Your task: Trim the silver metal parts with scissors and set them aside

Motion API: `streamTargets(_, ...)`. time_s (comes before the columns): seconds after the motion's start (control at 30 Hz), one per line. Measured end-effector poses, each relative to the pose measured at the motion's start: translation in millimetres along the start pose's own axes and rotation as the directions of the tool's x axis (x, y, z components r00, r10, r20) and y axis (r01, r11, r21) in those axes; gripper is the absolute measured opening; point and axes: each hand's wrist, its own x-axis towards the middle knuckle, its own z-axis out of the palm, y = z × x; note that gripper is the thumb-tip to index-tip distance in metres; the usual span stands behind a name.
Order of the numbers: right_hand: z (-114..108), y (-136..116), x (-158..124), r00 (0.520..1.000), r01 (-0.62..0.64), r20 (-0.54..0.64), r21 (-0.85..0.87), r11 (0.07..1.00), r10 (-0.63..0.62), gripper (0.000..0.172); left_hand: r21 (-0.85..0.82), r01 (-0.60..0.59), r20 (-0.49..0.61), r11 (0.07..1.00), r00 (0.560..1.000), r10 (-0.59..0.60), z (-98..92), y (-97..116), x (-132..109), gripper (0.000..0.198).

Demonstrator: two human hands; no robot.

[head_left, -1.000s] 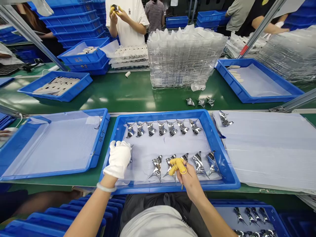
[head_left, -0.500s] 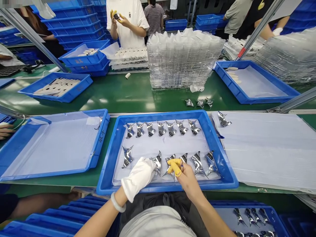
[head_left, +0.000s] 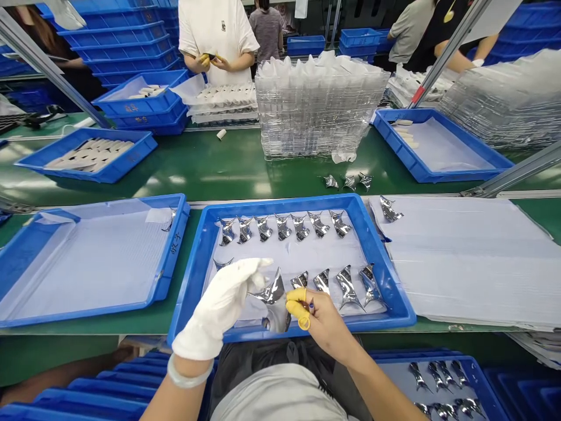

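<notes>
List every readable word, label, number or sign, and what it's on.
Nothing reads with certainty.
Left tray: two dark handwritten characters on its right wall, too blurred to read surely.
Stacked trays, back left: orange marks, too blurred.
White shirt: small dark print on the chest, too small.
Held piece: no readable text.

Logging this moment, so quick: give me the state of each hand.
Left hand: at the shiny metal piece; whether it grips cannot be told.
Right hand: appears closed, holding that piece by its edge.
</notes>
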Motion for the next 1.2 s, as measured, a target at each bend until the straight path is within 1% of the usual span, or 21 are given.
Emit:
streamTargets(0.07,2.3,-4.8,-3.5,0.994,-0.091,-0.045,0.142,0.986,0.099,0.022,-0.040,-0.072,-0.085,0.997,0.994,0.068,4.3,-5.5,-3.7,0.037)
streamTargets(0.13,3.5,-9.8,-6.8,0.981,-0.150,-0.078,0.264,0.953,0.176,0.024,-0.047,-0.174,-0.192,0.984,0.968,0.162,8.1,-12.2,-10.1,0.045)
streamTargets(0.17,3.8,-12.3,-7.9,0.976,-0.157,-0.098,0.305,0.939,0.194,0.025,-0.015,-0.212,-0.218,0.977,0.954,0.203,10.0,-15.7,-13.8,0.048)
streamTargets(0.23,4.2,-17.0,-9.1,0.970,-0.139,-0.141,0.336,0.931,0.196,0.025,0.083,-0.217,-0.196,0.973,0.954,0.229,14.0,-22.2,-21.1,0.049)
streamTargets(0.3,4.9,-20.3,-9.8,0.974,-0.095,-0.169,0.303,0.948,0.151,0.020,0.215,-0.165,-0.159,0.963,0.967,0.201,18.2,-27.8,-27.1,0.047)
streamTargets(0.33,5.6,-21.4,-10.4,0.978,-0.054,-0.182,0.256,0.965,0.103,0.017,0.277,-0.145,-0.154,0.950,0.969,0.193,20.2,-30.1,-29.3,0.051)
streamTargets(0.4,7.0,-22.1,-12.8,0.973,0.085,-0.221,0.081,0.993,-0.065,0.014,0.368,-0.143,-0.165,0.919,0.962,0.216,23.2,-33.5,-32.4,0.061)
streamTargets(0.43,7.6,-21.7,-14.6,0.952,0.185,-0.238,-0.048,0.982,-0.191,0.014,0.392,-0.161,-0.166,0.906,0.956,0.242,24.0,-34.6,-33.4,0.060)
streamTargets(0.47,7.9,-21.0,-16.8,0.912,0.292,-0.239,-0.192,0.937,-0.333,0.016,0.392,-0.196,-0.163,0.899,0.947,0.278,24.2,-35.4,-34.3,0.055)
streamTargets(0.53,7.6,-18.5,-21.2,0.793,0.463,-0.171,-0.455,0.761,-0.585,0.023,0.359,-0.283,-0.156,0.889,0.921,0.356,23.4,-35.9,-36.1,0.043)
streamTargets(0.57,7.1,-16.9,-23.1,0.731,0.515,-0.121,-0.548,0.660,-0.671,0.026,0.342,-0.330,-0.151,0.880,0.905,0.398,22.8,-35.8,-37.2,0.038)
streamTargets(0.6,6.4,-15.2,-24.6,0.680,0.546,-0.077,-0.611,0.574,-0.729,0.029,0.327,-0.369,-0.147,0.870,0.889,0.433,22.2,-35.4,-38.2,0.032)
streamTargets(0.67,4.8,-11.6,-26.3,0.623,0.573,-0.030,-0.663,0.481,-0.782,0.033,0.319,-0.424,-0.149,0.848,0.861,0.486,21.7,-33.8,-40.4,0.025)
streamTargets(0.73,3.7,-8.0,-26.1,0.591,0.596,-0.014,-0.667,0.448,-0.807,0.035,0.337,-0.466,-0.149,0.818,0.832,0.535,22.2,-31.4,-42.3,0.023)
streamTargets(0.8,3.2,-4.2,-24.9,0.576,0.609,-0.005,-0.664,0.433,-0.817,0.036,0.368,-0.517,-0.126,0.773,0.795,0.593,23.3,-28.5,-43.6,0.025)
streamTargets(0.87,3.2,-0.2,-23.4,0.567,0.611,-0.010,-0.665,0.429,-0.824,0.036,0.388,-0.570,-0.085,0.724,0.760,0.644,24.3,-25.7,-44.4,0.029)
streamTargets(0.97,3.8,4.3,-21.9,0.555,0.609,-0.018,-0.672,0.422,-0.831,0.033,0.398,-0.609,-0.022,0.686,0.742,0.670,25.2,-24.0,-45.1,0.031)
streamTargets(1.0,4.1,4.9,-21.9,0.553,0.609,-0.016,-0.675,0.417,-0.833,0.033,0.397,-0.604,-0.015,0.691,0.748,0.663,25.4,-24.2,-45.4,0.030)
streamTargets(1.07,4.7,4.1,-22.3,0.572,0.620,0.001,-0.655,0.431,-0.820,0.033,0.389,-0.553,-0.051,0.737,0.786,0.617,25.5,-25.4,-46.2,0.025)
streamTargets(1.13,5.5,1.1,-23.0,0.642,0.617,-0.001,-0.593,0.517,-0.767,0.032,0.365,-0.467,-0.119,0.805,0.834,0.538,24.9,-26.6,-47.5,0.020)
streamTargets(1.2,6.1,-3.1,-23.5,0.752,0.556,-0.048,-0.489,0.672,-0.657,0.032,0.356,-0.415,-0.144,0.837,0.861,0.488,23.6,-26.7,-48.9,0.018)
